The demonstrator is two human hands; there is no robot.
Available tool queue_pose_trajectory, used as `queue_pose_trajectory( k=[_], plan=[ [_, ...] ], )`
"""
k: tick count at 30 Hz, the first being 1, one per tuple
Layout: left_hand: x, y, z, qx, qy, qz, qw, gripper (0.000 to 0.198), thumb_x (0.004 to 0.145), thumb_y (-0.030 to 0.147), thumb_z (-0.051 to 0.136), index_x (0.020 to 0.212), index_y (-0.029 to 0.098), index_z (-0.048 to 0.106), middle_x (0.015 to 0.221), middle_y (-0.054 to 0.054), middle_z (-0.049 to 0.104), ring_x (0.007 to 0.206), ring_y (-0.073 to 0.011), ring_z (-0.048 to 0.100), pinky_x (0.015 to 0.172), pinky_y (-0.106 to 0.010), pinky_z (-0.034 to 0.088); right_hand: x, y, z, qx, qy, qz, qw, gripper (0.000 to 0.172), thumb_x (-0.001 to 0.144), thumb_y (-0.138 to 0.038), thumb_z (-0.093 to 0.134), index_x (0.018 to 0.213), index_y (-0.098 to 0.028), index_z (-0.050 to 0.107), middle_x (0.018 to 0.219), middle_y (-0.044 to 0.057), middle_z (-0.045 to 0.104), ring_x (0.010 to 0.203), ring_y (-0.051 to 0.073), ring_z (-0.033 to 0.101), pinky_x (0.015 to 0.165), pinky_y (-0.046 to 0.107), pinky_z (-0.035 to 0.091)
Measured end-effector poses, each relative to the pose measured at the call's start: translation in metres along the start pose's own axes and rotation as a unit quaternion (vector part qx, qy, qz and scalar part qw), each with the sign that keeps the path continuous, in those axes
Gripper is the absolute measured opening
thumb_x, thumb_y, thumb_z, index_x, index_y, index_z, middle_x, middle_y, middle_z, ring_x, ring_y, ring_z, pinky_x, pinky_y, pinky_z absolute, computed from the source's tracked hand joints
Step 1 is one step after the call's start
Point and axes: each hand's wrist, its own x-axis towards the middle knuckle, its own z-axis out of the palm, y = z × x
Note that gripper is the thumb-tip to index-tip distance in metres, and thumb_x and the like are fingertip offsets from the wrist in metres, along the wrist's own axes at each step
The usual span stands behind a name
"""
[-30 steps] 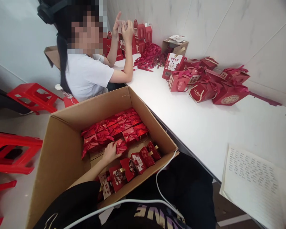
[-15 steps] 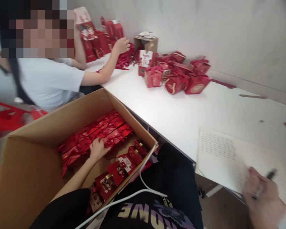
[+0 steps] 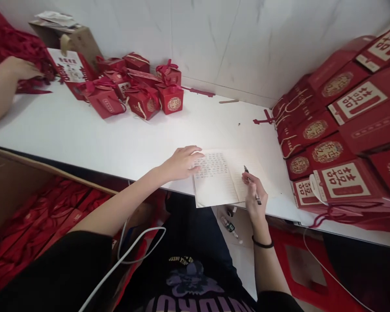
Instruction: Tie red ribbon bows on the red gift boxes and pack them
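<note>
An open notebook [image 3: 214, 193] lies at the table's front edge, its left page covered in rows of handwriting and its right page pale. My left hand [image 3: 182, 164] rests at the notebook's upper left edge, fingers spread and holding nothing. Over the right page, my right hand [image 3: 256, 193] is closed around a dark pen [image 3: 258, 197]. One end of the pen points up and away from me, the other sticks out below my fingers. A black band circles my right wrist.
Small red gift boxes [image 3: 105, 103] with ribbons stand by the wall. Stacked red boxes [image 3: 328, 151] fill the right side. A cardboard box [image 3: 6, 167] of red packages sits lower left, near a white cable [image 3: 117, 264]. Another person's hand [image 3: 19, 69] touches red ribbons [image 3: 29, 52].
My left hand has left the red packages in the cardboard box and come to the notebook. My view has swung right, bringing the stacked boxes in. The pen stays in my right hand.
</note>
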Motion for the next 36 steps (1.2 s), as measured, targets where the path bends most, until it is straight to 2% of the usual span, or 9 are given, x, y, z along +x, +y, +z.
queue_pose_trajectory(
  k=[2, 5, 10, 13, 16, 22, 26, 30, 36],
  plan=[
    [0.021, -0.011, 0.016, -0.038, -0.029, -0.009, 0.999, 0.049, 0.074, 0.038, 0.059, 0.119, 0.019, 0.054, 0.140, -0.010, 0.041, 0.135, -0.0336, 0.023, 0.108, -0.052, 0.010, 0.001, 0.002, 0.000, 0.024, 0.030, 0.045, 0.998, 0.035, 0.082, -0.052, 0.052, 0.091, -0.018, 0.054, 0.083, 0.007, 0.063, 0.077, 0.021, 0.061, 0.069, 0.034, 0.048],
    [0.027, -0.026, 0.029, -0.096, -0.034, -0.033, 0.994, 0.061, 0.066, 0.042, 0.067, 0.121, 0.022, 0.053, 0.143, -0.009, 0.037, 0.137, -0.0357, 0.015, 0.109, -0.053, 0.000, 0.001, -0.001, 0.000, 0.076, 0.084, 0.116, 0.987, 0.027, 0.074, -0.041, 0.061, 0.077, -0.021, 0.043, 0.055, -0.005, 0.050, 0.049, 0.013, 0.050, 0.050, 0.025, 0.041],
    [0.021, -0.029, 0.028, -0.082, -0.058, -0.038, 0.994, 0.069, 0.065, 0.047, 0.066, 0.127, 0.022, 0.049, 0.146, -0.007, 0.033, 0.138, -0.0346, 0.013, 0.110, -0.050, -0.003, 0.010, -0.034, 0.014, 0.165, 0.001, 0.096, 0.982, 0.010, 0.080, -0.030, 0.049, 0.079, -0.021, 0.044, 0.058, -0.004, 0.056, 0.057, 0.014, 0.055, 0.057, 0.027, 0.044],
    [0.022, -0.028, 0.027, -0.037, -0.087, -0.039, 0.995, 0.079, 0.064, 0.055, 0.065, 0.132, 0.022, 0.042, 0.149, -0.006, 0.025, 0.139, -0.0347, 0.009, 0.110, -0.050, -0.003, 0.020, -0.044, 0.035, 0.188, -0.084, 0.111, 0.972, 0.016, 0.087, -0.034, 0.046, 0.076, -0.021, 0.047, 0.065, -0.002, 0.061, 0.062, 0.014, 0.057, 0.059, 0.027, 0.045],
    [0.024, -0.030, 0.026, -0.042, -0.098, -0.039, 0.994, 0.084, 0.062, 0.058, 0.065, 0.134, 0.023, 0.039, 0.150, -0.005, 0.024, 0.139, -0.0353, 0.008, 0.110, -0.051, -0.002, 0.026, -0.041, 0.052, 0.179, -0.123, 0.150, 0.965, 0.020, 0.086, -0.037, 0.052, 0.076, -0.021, 0.047, 0.064, -0.002, 0.061, 0.060, 0.014, 0.057, 0.058, 0.026, 0.045],
    [0.024, -0.036, 0.023, -0.129, -0.064, -0.052, 0.988, 0.068, 0.070, 0.052, 0.059, 0.130, 0.024, 0.045, 0.142, -0.003, 0.039, 0.138, -0.0342, 0.015, 0.111, -0.049, 0.008, 0.025, -0.038, 0.052, 0.135, -0.094, 0.174, 0.971, 0.024, 0.082, -0.037, 0.059, 0.070, -0.021, 0.046, 0.061, -0.002, 0.061, 0.059, 0.014, 0.059, 0.056, 0.024, 0.045],
    [0.023, -0.037, 0.022, -0.025, -0.125, -0.036, 0.991, 0.079, 0.072, 0.060, 0.053, 0.139, 0.026, 0.031, 0.150, -0.001, 0.023, 0.140, -0.0314, 0.006, 0.112, -0.047, 0.004, 0.025, -0.040, 0.050, 0.063, -0.080, 0.151, 0.983, 0.037, 0.083, -0.035, 0.055, 0.053, -0.020, 0.039, 0.044, -0.005, 0.047, 0.042, 0.009, 0.043, 0.046, 0.022, 0.036],
    [0.023, -0.034, 0.019, 0.069, -0.182, -0.036, 0.980, 0.090, 0.073, 0.066, 0.048, 0.145, 0.025, 0.012, 0.154, -0.001, 0.005, 0.140, -0.0284, -0.002, 0.112, -0.042, -0.001, 0.026, -0.039, 0.052, 0.039, -0.080, 0.138, 0.986, 0.037, 0.081, -0.029, 0.051, 0.049, -0.020, 0.035, 0.041, -0.006, 0.040, 0.041, 0.008, 0.038, 0.045, 0.021, 0.033],
    [0.024, -0.031, 0.018, 0.091, -0.192, -0.041, 0.976, 0.091, 0.073, 0.069, 0.046, 0.145, 0.026, 0.010, 0.154, 0.000, 0.004, 0.140, -0.0297, -0.001, 0.112, -0.042, 0.001, 0.026, -0.037, 0.053, -0.002, -0.084, 0.116, 0.990, 0.036, 0.081, -0.027, 0.050, 0.049, -0.020, 0.033, 0.043, -0.007, 0.036, 0.041, 0.008, 0.036, 0.045, 0.022, 0.031]
  ],
)
